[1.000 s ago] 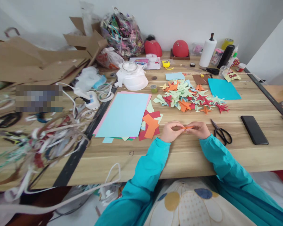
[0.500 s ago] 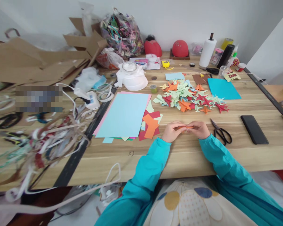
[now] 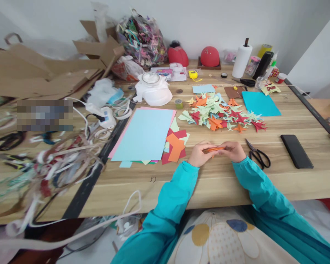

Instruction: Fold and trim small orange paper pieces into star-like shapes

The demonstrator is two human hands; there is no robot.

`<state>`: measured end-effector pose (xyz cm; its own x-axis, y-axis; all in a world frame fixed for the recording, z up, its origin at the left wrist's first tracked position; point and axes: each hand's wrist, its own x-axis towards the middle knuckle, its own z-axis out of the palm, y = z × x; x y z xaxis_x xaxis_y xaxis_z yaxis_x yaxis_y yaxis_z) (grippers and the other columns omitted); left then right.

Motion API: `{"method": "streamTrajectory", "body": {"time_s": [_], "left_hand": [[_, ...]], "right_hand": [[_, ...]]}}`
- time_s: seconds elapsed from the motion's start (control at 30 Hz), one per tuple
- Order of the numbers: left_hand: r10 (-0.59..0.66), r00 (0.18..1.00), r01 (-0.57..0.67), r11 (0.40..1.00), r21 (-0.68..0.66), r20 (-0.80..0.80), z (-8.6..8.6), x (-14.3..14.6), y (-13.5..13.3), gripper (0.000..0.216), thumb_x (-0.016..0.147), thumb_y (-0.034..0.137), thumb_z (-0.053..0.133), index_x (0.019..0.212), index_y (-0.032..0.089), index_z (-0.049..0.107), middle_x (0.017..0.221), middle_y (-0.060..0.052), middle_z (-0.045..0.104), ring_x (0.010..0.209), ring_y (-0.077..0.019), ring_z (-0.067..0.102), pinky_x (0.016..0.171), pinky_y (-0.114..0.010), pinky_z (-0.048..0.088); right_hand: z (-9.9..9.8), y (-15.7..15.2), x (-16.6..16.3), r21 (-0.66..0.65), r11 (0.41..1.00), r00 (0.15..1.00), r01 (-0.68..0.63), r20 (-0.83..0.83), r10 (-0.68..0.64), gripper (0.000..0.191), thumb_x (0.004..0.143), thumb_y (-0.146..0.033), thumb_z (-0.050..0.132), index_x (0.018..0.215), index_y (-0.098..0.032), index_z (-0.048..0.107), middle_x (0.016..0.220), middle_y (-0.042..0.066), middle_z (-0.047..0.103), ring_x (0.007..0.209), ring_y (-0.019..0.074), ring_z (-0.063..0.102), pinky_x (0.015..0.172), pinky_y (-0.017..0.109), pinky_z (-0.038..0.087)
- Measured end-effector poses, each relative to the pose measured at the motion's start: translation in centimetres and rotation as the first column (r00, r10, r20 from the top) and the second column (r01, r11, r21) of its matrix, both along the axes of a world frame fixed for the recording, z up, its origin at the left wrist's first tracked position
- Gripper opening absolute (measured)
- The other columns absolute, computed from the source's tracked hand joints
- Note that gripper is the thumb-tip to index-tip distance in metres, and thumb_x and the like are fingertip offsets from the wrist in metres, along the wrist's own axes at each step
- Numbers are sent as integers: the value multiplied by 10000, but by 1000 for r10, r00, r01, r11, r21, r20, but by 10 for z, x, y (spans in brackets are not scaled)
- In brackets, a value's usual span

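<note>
Between my two hands is a small folded piece of orange paper [image 3: 213, 149], partly hidden by the fingers. My left hand [image 3: 201, 154] pinches its left end, and my right hand [image 3: 233, 151] grips the right end. Just beyond them lies a heap of folded paper cranes [image 3: 214, 110] in green, orange, red and blue. Black-handled scissors [image 3: 260, 154] rest close to my right hand. On the left, orange and red paper scraps [image 3: 176, 146] lie beside a stack of coloured sheets [image 3: 143, 134] with light blue on top.
A black phone [image 3: 297, 151] lies at the right. Behind the heap is a turquoise sheet [image 3: 261, 103]. A white cap-like object [image 3: 154, 93] stands near the back. Tangled ribbons and cords [image 3: 63, 157] cover the left side, below opened cardboard [image 3: 49, 69]. A paper roll [image 3: 242, 60] stands upright at the back.
My fingers have shifted slightly around the orange paper, and more of it shows between them. Both hands stay in nearly the same spot.
</note>
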<state>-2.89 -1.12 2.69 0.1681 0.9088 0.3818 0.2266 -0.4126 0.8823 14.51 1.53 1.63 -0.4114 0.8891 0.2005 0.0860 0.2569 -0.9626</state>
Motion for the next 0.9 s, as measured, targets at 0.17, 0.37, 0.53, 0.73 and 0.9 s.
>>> {"method": "streamTrajectory", "body": {"time_s": [0.17,0.37,0.53,0.73,0.9], "left_hand": [[31,999,-31,999,9,-10,0,-1,0,153,690,269,679,793,156,688,765,-60,639,734,-149,597,683,-283,493],[54,998,-54,998,26,-19,1,-3,0,111,720,243,649,780,155,683,749,-54,624,732,-141,588,683,-273,485],[42,998,-40,999,33,-40,0,-3,0,113,726,221,640,806,155,685,755,-51,611,733,-134,578,678,-261,478],[45,997,-42,998,43,-61,1,-3,0,110,742,228,620,806,165,683,754,-49,605,739,-140,577,677,-263,479],[39,995,-35,998,52,-87,0,-3,0,97,746,210,611,797,162,679,745,-47,597,722,-135,570,662,-258,473]], "right_hand": [[6,0,2,80,997,997,-1,80,-6,215,684,-328,690,778,-134,696,660,72,677,593,153,621,576,275,512],[5,-1,2,-12,1000,999,-22,-28,22,241,645,-316,724,811,-145,689,726,66,683,618,151,629,579,272,524],[3,1,1,-18,1000,1000,-22,-23,22,221,674,-342,698,780,-148,694,667,50,672,566,134,621,557,254,522],[1,2,2,52,997,996,-56,66,52,240,717,-363,656,845,-164,698,716,62,681,581,145,636,569,259,531],[1,3,4,163,984,983,-73,181,43,238,762,-358,611,880,-170,698,697,59,683,588,144,641,578,250,517]]}}
